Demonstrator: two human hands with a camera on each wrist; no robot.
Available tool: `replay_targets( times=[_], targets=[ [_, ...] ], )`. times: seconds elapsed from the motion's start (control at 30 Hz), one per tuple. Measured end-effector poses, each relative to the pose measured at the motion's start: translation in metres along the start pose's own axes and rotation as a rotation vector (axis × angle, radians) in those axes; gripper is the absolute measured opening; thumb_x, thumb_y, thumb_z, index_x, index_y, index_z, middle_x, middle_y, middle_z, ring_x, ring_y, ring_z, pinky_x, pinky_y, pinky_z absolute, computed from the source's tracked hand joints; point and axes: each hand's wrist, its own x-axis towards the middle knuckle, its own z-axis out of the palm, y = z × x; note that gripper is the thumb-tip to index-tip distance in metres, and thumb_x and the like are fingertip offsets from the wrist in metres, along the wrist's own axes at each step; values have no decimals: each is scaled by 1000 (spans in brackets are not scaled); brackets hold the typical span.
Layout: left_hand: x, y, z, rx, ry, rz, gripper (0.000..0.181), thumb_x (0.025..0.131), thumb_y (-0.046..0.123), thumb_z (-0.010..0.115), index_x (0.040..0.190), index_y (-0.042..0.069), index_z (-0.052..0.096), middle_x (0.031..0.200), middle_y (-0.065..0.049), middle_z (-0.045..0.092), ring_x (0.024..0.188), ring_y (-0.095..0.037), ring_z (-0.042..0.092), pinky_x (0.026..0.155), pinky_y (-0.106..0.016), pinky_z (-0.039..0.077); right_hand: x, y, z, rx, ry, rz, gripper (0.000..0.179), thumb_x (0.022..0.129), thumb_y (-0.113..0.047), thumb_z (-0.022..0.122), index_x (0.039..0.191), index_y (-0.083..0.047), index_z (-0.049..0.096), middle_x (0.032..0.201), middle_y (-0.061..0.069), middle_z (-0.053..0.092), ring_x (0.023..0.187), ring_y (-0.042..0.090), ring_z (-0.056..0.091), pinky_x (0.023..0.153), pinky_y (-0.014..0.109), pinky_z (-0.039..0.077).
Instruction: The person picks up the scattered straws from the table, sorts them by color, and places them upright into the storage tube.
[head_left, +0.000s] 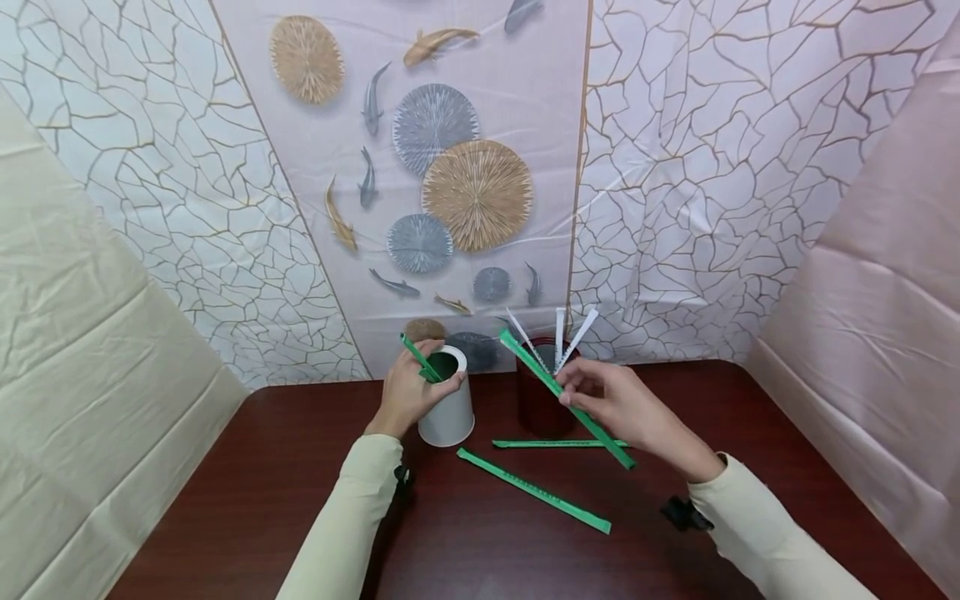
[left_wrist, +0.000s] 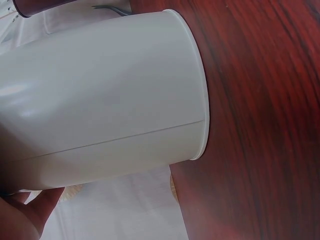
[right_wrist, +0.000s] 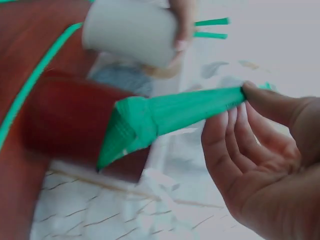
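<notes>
My left hand [head_left: 411, 387] grips a white cylindrical can [head_left: 447, 412] near its top, fingers at the far side and thumb by the rim. Green wrapped straws [head_left: 417, 354] stick up from that can; two green ends show past it in the right wrist view. Between thumb and fingertips, my right hand [head_left: 618, 404] pinches one long green wrapped straw [right_wrist: 195, 107] with printing along it. This straw slants in front of a dark red can [head_left: 536, 408], where several thin white wrapped straws [head_left: 559, 329] stand fanned out.
Two more green wrapped straws lie on the dark wooden table: a nearer straw [head_left: 535, 490] runs at a slant, and a farther straw [head_left: 517, 443] lies beside the red can's base. Patterned cloth [head_left: 675, 208] hangs behind the table [head_left: 300, 467].
</notes>
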Motion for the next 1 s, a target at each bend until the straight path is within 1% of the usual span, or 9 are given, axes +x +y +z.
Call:
replay_targets(
  times=[0.1, 0.33, 0.4, 0.53, 0.63, 0.7, 0.8, 0.9, 1.0],
  targets=[
    [-1, -1, 0, -4, 3, -2, 71, 86, 53, 75, 139, 5, 68, 143, -14, 64, 130, -38, 60, 97, -62, 53, 11, -16, -1, 35, 88, -11, 15, 97, -6, 75, 112, -9, 72, 90, -2, 73, 83, 13, 68, 72, 28, 53],
    [0, -3, 1, -2, -13, -13, 74, 86, 57, 73, 140, 6, 68, 145, -13, 63, 132, -38, 59, 100, -62, 52, 42, -46, 3, 199, 276, -38, 27, 97, -6, 75, 124, -2, 73, 98, 12, 75, 82, 22, 69, 66, 28, 56],
    [1, -3, 1, -1, -17, -15, 74, 87, 56, 74, 140, 6, 67, 145, -13, 63, 132, -38, 59, 101, -62, 51, 53, -54, 6, 238, 316, -51, 29, 97, -5, 75, 125, -1, 72, 101, 14, 75, 84, 23, 70, 68, 26, 57],
    [1, -2, 1, -1, -10, -10, 73, 87, 55, 75, 139, 6, 68, 144, -14, 64, 131, -38, 60, 100, -62, 52, 77, -69, 15, 307, 368, -86, 27, 97, -4, 75, 124, 0, 71, 101, 16, 74, 85, 25, 73, 70, 30, 61],
    [1, -4, 1, -1, 2, 1, 72, 88, 56, 72, 139, 5, 68, 143, -14, 64, 129, -38, 61, 99, -62, 53, 96, -76, 27, 331, 388, -105, 25, 98, -3, 74, 122, 1, 69, 102, 15, 72, 87, 26, 74, 71, 34, 62],
    [2, -4, 1, 0, 7, 7, 73, 88, 58, 71, 138, 5, 69, 142, -15, 64, 129, -38, 61, 98, -62, 53, 107, -79, 36, 315, 399, -115, 24, 99, -4, 73, 122, 0, 68, 103, 14, 71, 90, 26, 74, 72, 33, 62],
    [3, -4, 1, -10, 10, 7, 74, 87, 59, 71, 138, 5, 69, 141, -16, 65, 128, -38, 61, 98, -63, 53, 121, -78, 51, 283, 399, -141, 22, 99, -3, 72, 121, -1, 66, 105, 14, 71, 93, 27, 74, 75, 36, 61],
    [3, -4, 1, -18, 3, 7, 72, 86, 58, 73, 137, 7, 70, 141, -16, 65, 127, -37, 61, 98, -62, 53, 131, -74, 68, 218, 371, -161, 22, 100, -2, 70, 122, -3, 66, 107, 13, 70, 96, 26, 74, 79, 37, 61],
    [3, -4, 2, -11, -7, 13, 67, 86, 56, 75, 135, 11, 71, 139, -13, 67, 126, -34, 63, 97, -59, 54, 136, -69, 84, 160, 310, -166, 23, 101, 0, 68, 123, -3, 65, 107, 13, 70, 96, 26, 74, 83, 37, 62]
  ],
)
